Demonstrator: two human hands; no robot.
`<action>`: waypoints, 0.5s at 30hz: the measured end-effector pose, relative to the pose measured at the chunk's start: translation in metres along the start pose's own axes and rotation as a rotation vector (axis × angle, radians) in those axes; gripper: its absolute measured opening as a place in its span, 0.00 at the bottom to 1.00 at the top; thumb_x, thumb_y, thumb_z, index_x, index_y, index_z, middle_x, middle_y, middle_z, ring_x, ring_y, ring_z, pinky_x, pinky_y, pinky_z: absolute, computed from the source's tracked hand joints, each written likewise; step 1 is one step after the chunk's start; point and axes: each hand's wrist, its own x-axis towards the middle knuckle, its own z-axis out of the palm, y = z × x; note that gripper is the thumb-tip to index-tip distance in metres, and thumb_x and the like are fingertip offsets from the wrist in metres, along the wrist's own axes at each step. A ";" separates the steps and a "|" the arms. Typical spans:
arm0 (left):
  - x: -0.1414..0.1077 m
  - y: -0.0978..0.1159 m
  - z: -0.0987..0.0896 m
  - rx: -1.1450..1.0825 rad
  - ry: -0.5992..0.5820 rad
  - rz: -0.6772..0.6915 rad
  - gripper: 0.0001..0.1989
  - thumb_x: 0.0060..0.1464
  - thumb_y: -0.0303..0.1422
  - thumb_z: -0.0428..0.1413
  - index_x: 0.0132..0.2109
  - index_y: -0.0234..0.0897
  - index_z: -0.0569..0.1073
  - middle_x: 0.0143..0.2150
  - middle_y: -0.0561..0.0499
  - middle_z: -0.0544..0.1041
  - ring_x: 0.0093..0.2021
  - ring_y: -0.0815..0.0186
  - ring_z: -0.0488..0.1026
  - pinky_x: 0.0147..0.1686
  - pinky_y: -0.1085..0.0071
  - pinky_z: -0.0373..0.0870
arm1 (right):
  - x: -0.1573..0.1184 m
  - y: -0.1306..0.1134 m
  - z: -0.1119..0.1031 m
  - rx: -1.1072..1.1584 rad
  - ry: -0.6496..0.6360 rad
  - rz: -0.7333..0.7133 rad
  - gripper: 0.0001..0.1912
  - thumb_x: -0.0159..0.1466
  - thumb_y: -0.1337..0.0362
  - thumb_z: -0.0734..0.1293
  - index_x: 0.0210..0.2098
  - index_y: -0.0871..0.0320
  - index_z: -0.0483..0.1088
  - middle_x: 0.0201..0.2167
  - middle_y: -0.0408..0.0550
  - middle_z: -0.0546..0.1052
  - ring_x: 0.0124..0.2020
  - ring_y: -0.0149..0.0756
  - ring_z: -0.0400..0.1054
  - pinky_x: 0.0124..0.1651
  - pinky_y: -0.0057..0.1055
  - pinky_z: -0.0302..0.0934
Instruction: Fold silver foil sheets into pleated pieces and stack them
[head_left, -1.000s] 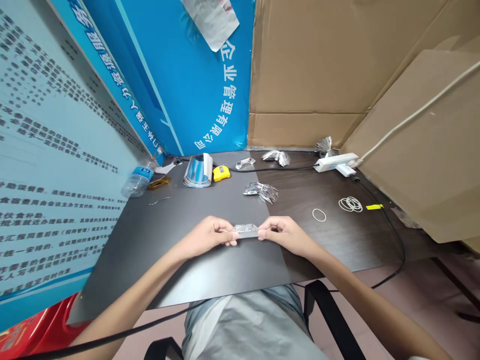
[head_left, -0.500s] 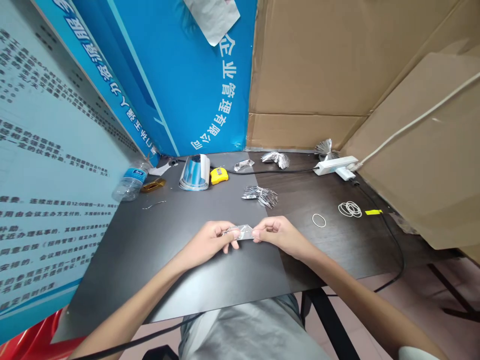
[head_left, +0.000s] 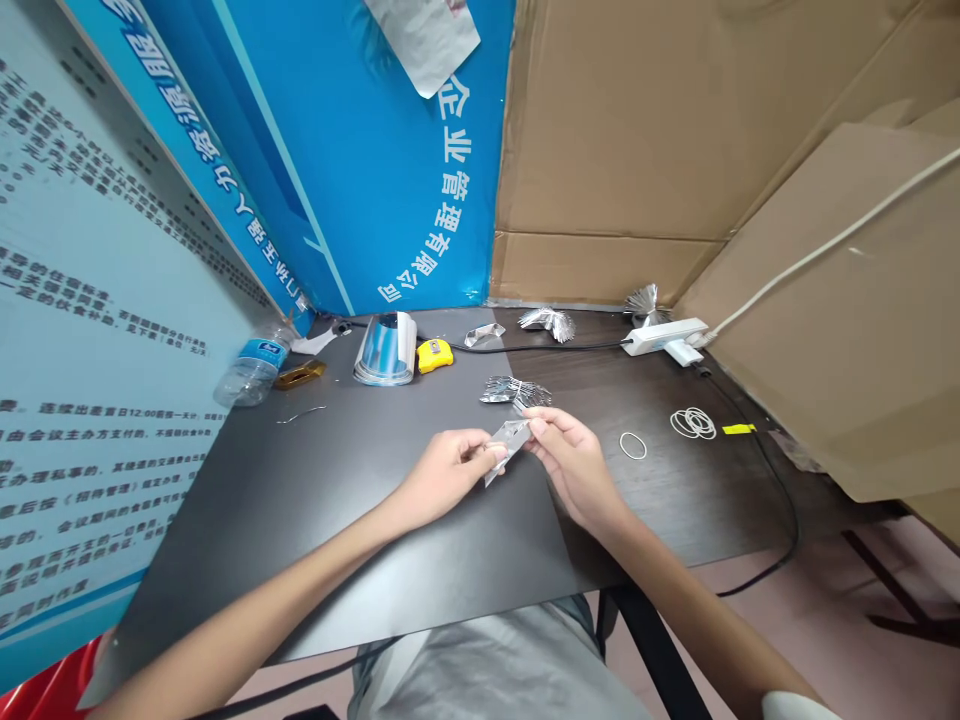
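Between my two hands is a small silvery foil packet [head_left: 511,437], tilted with its right end higher. My left hand [head_left: 454,468] pinches its lower left end between thumb and fingers. My right hand [head_left: 571,455] is closed on the upper right end, its fingertips partly hiding that end. Just beyond them lies a bundle of similar silvery strips [head_left: 510,390], banded at the middle, its right side partly covered by my right hand. A loose white rubber band [head_left: 633,446] lies to the right of my right hand.
Farther back are a yellow tape measure [head_left: 435,355], a rolled blue-and-white sheet [head_left: 386,350], a plastic bottle [head_left: 255,370], and more silvery bundles [head_left: 549,324]. At right sit several rubber bands [head_left: 693,424] and a white power strip [head_left: 665,336] with cables. Board walls enclose the table.
The foil packet has turned from nearly level to slanted, its right end raised. My right hand has moved up toward the bundle, and my left hand has shifted right.
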 end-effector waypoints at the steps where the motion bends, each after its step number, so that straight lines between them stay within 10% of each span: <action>1: 0.001 0.001 0.002 -0.020 0.004 0.012 0.20 0.67 0.46 0.53 0.34 0.35 0.74 0.27 0.56 0.67 0.28 0.70 0.62 0.30 0.72 0.55 | -0.001 0.001 -0.002 0.007 -0.002 -0.010 0.17 0.61 0.52 0.76 0.45 0.54 0.77 0.38 0.46 0.78 0.39 0.33 0.72 0.48 0.32 0.67; 11: 0.007 0.014 -0.006 0.576 -0.103 0.278 0.08 0.63 0.32 0.53 0.36 0.38 0.76 0.32 0.52 0.76 0.34 0.64 0.71 0.38 0.68 0.65 | -0.012 -0.028 -0.035 -0.751 -0.281 -0.126 0.09 0.66 0.58 0.70 0.41 0.55 0.78 0.38 0.47 0.81 0.38 0.34 0.73 0.42 0.31 0.67; 15: 0.025 0.006 -0.018 0.640 -0.028 0.378 0.15 0.66 0.41 0.54 0.55 0.41 0.75 0.53 0.46 0.80 0.54 0.55 0.74 0.56 0.59 0.69 | -0.013 -0.031 -0.043 -0.918 -0.082 -0.200 0.07 0.64 0.60 0.68 0.35 0.57 0.75 0.30 0.44 0.78 0.31 0.33 0.70 0.35 0.29 0.63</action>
